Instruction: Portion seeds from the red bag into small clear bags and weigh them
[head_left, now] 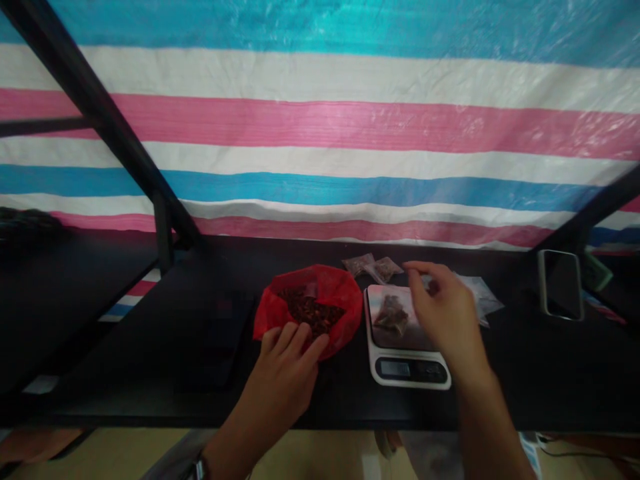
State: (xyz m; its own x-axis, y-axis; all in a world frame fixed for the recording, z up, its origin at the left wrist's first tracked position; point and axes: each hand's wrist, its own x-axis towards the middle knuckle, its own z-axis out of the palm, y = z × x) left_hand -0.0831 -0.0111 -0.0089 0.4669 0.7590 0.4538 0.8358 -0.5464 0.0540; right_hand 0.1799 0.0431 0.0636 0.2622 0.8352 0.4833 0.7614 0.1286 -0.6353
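A red plastic bag [350,313] stands wide at the mouth, with dark brown dried bits [313,312] inside. My left hand [285,373] is at its near rim, fingers bent over the edge and the fingertips partly hidden. To the right, a white kitchen scale [373,367] carries a small clear packet of dark material [392,316] on its plate. Above the right part of the plate hovers my right hand [447,307], with thumb and forefinger close together. Whether anything is between them cannot be made out. The digits on the scale's display are too blurred to read.
Two small filled packets [358,265] lie behind the scale. Clear plastic bags [483,297] lie right of my right hand, and farther right is a phone [561,285]. A dark flat object [215,340] is left of the red bag. Striped sheeting [320,127] hangs behind the black table [525,380].
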